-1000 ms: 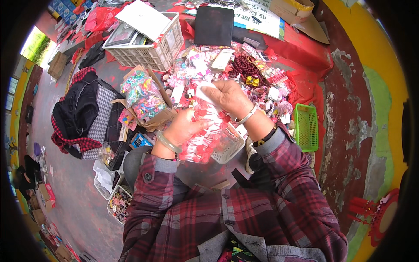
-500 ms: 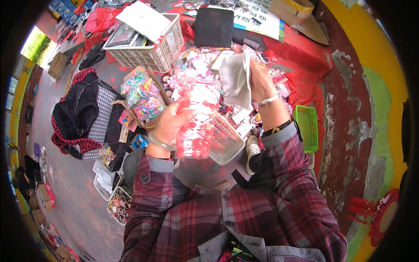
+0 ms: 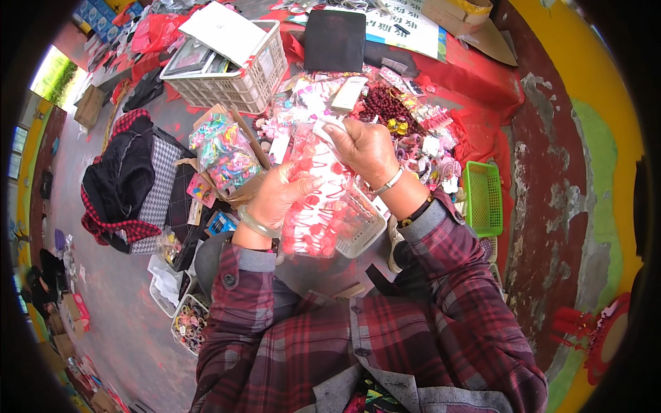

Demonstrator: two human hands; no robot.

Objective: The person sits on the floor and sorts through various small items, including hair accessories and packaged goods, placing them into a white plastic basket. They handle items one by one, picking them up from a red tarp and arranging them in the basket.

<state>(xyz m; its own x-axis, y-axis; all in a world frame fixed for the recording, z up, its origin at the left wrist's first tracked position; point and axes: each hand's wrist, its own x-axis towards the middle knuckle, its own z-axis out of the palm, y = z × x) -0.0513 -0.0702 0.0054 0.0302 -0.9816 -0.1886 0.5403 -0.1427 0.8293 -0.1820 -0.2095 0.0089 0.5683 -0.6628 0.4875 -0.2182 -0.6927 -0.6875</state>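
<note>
In the middle, my left hand (image 3: 270,199) grips the left side of a clear plastic pack (image 3: 308,230), its thumb lying across the front. Rows of small red pieces on white strips show inside; their exact kind is hard to make out. Bunched in the closed fingers of my right hand (image 3: 368,150) is a white cloth (image 3: 326,126), pressed at the pack's upper right edge. Most of the cloth is hidden by that hand. Below and partly behind the pack stands a white plastic basket (image 3: 365,230) with small reddish items.
Beyond my hands lies a heap of accessories, with dark red beads (image 3: 383,104). A white crate (image 3: 237,93) stands behind at left, a carton of colourful bagged items (image 3: 231,155) before it. A green basket (image 3: 484,199) stands at right, near the peeling wall (image 3: 544,179).
My right hand has come left and down to the pack's upper edge. The cloth, spread out before, is now crumpled in its fingers. My left hand keeps hold of the pack.
</note>
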